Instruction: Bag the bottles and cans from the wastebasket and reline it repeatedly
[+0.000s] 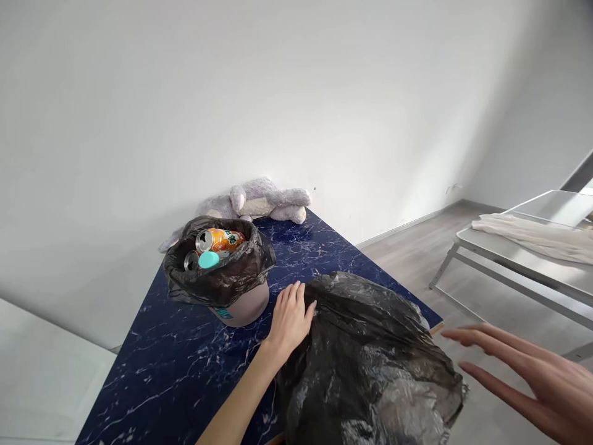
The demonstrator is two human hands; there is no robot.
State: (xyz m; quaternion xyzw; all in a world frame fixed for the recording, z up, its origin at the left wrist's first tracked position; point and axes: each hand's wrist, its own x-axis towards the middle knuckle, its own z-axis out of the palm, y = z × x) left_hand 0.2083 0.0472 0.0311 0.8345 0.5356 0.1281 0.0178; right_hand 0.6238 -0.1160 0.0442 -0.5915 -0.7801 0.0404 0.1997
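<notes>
A black plastic bag [365, 358] lies spread and crumpled over the right front part of the blue marbled table [152, 364]. My left hand [290, 318] rests at the bag's left edge, fingers stretched forward and thumb apart, touching the plastic. Off the table's right side, my right hand [523, 371] hangs in the air with its fingers apart, holding nothing. Left of my left hand stands a small bin [248, 306] lined with a black bag [222, 281]. Inside it are an orange drink can [222, 239], another can [191, 261] and a turquoise cap [208, 259].
A grey plush toy [259, 201] lies at the table's far end against the white wall [287, 93]. To the right, a metal-framed rack or table [514, 256] stands on the grey floor with a white cloth [537, 235] on it.
</notes>
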